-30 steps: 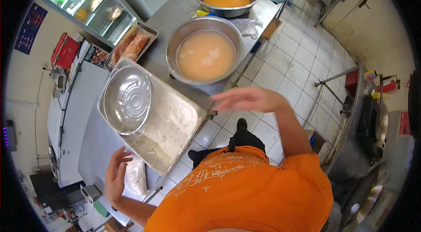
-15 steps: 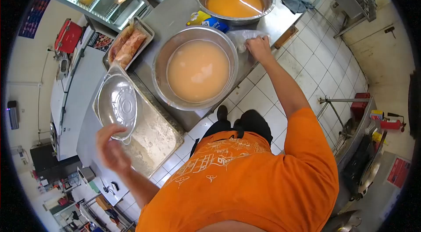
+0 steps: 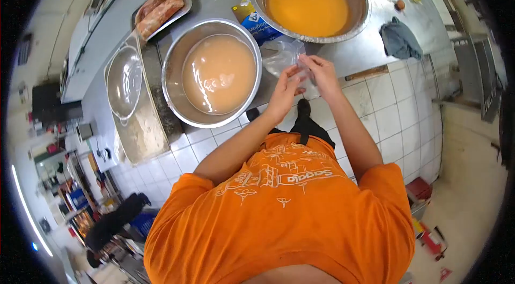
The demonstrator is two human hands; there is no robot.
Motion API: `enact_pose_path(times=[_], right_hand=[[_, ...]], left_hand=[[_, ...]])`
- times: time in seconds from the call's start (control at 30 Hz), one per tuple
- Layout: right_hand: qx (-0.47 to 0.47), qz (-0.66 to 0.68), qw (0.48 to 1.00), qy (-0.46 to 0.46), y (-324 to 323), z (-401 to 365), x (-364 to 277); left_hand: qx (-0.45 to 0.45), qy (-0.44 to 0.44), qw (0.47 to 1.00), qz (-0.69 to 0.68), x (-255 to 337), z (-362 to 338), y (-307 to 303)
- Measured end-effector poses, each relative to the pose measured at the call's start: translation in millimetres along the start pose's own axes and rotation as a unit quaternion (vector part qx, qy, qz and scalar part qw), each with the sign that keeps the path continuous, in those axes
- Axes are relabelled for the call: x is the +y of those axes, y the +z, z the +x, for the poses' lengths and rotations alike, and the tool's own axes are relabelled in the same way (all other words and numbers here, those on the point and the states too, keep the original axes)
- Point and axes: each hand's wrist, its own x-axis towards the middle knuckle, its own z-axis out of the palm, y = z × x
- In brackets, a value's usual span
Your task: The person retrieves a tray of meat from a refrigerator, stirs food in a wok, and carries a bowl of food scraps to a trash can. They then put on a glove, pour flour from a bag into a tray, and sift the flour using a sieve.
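Observation:
A clear plastic bag (image 3: 278,57) lies at the front edge of the steel table, between two large metal bowls. My right hand (image 3: 323,74) pinches its right end. Close beside it, my left hand (image 3: 284,93) has its fingers curled on the same thin plastic. Left of my hands stands a metal bowl (image 3: 167,77) of cloudy, pale orange liquid. Behind them is another metal bowl (image 3: 366,10), filled with brighter orange liquid. A blue and yellow packet (image 3: 255,20) lies between the bowls, just behind the bag.
A tray (image 3: 188,2) holds long pieces of raw meat (image 3: 161,13). A clear plastic lid (image 3: 124,77) rests on a shallow metal pan (image 3: 142,136) at left. Toward the right are a grey cloth (image 3: 399,38) and two brown eggs (image 3: 399,4). A person in dark clothes (image 3: 115,219) is farther off.
My left hand has come from beside the clear lid across to the bag, next to my right hand. My right hand stays on the bag. The camera view has shifted.

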Motion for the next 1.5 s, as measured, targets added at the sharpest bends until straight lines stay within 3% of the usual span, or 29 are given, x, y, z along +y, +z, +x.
enact_pose_path(times=[0.03, 0.2, 0.37, 0.47, 0.5, 0.57, 0.6, 0.7, 0.73, 0.77, 0.9, 1.0, 1.03, 1.1, 1.23, 1.33, 1.37, 1.47, 1.5], right_hand=[[-0.006, -0.004, 0.999, -0.032, 5, -14, -20], [-0.054, -0.048, 0.991, -0.117, -11, -48, -90], [-0.012, 0.015, 0.989, -0.147, -65, -52, -143], [0.029, 0.009, 0.991, -0.129, -89, -54, -162], [0.042, 0.008, 0.992, -0.118, -93, -55, -166], [0.023, -0.040, 0.992, -0.115, -95, -60, -166], [0.013, -0.063, 0.991, -0.114, -95, -63, -165], [-0.086, -0.102, 0.976, -0.171, -63, -79, -140], [-0.125, -0.185, 0.939, -0.262, -49, -81, -135], [-0.162, -0.262, 0.884, -0.351, -34, -82, -131], [-0.192, -0.301, 0.842, -0.405, 8, -96, -129], [-0.183, -0.159, 0.904, -0.352, 15, -93, -110], [-0.201, -0.181, 0.905, -0.328, 21, -95, -112], [-0.250, -0.226, 0.899, -0.280, 38, -99, -120], [-0.419, -0.254, 0.851, -0.187, 67, -102, -107], [-0.460, -0.188, 0.855, -0.151, 96, -113, -100], [-0.459, -0.191, 0.858, -0.129, 106, -116, -101], [-0.414, -0.261, 0.838, -0.243, 144, -124, -96], [-0.415, -0.257, 0.838, -0.243, 156, -124, -87]], left_hand=[[0.033, 0.029, 0.999, -0.021, -13, 14, 1], [0.157, 0.132, 0.969, 0.137, -47, 51, -8], [0.250, 0.255, 0.858, 0.369, -33, 53, -5], [0.246, 0.194, 0.886, 0.341, -4, 21, 23], [0.265, 0.212, 0.853, 0.397, -3, 11, 29], [0.106, 0.074, 0.961, 0.245, 36, -18, 37], [0.023, 0.004, 0.987, 0.160, 58, -30, 44], [0.060, 0.115, 0.984, 0.119, 96, -43, 73], [0.079, 0.139, 0.981, 0.112, 100, -46, 78], [0.092, 0.132, 0.981, 0.112, 99, -48, 76], [0.189, 0.125, 0.970, 0.085, 93, -63, 54], [0.256, 0.136, 0.957, 0.029, 97, -83, 39], [0.261, 0.129, 0.956, 0.045, 92, -91, 28], [0.270, 0.111, 0.954, 0.063, 94, -112, 19], [0.177, 0.074, 0.981, -0.004, 91, -146, 3], [0.145, 0.197, 0.964, -0.104, 91, -168, -10], [0.157, 0.191, 0.963, -0.105, 91, -176, -19], [0.212, 0.170, 0.956, -0.110, 87, -203, -44], [0.246, 0.168, 0.949, -0.107, 87, -212, -54]])
